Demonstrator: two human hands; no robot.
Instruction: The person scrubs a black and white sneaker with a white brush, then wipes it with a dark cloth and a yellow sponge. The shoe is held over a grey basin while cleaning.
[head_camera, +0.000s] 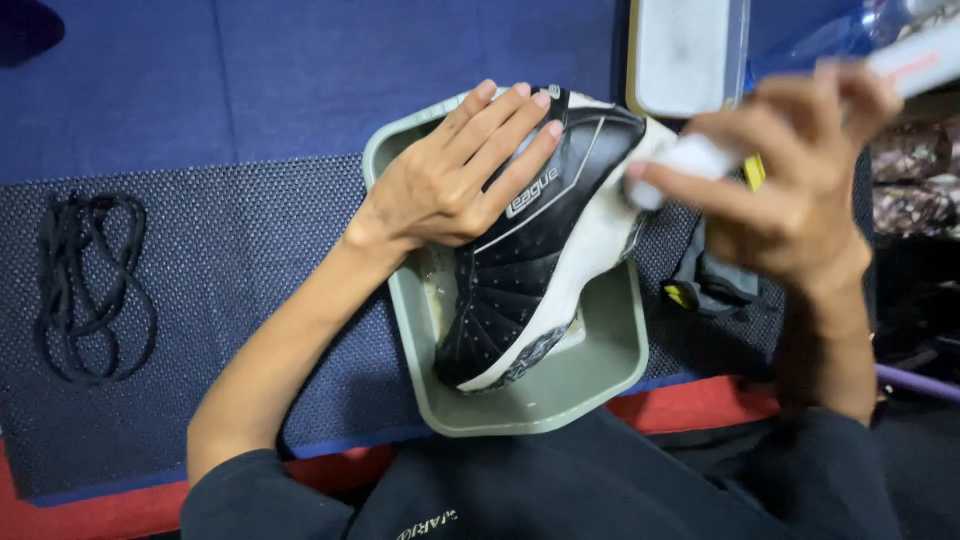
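Left hand (450, 180) lies open, flat on a black shoe (530, 250), steadying it over a tray (560, 400); right hand (800, 170) grips a blurred white brush (690, 160) at its sole.

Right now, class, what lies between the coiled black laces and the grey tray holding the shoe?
In the head view, only dotted dark mat lies between the black laces and the grey tray, crossed by the left hand's forearm reaching the black shoe.

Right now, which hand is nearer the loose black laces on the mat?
Left. The left hand rests on the black shoe in the grey tray, on the side toward the laces. The right hand is beyond the shoe.
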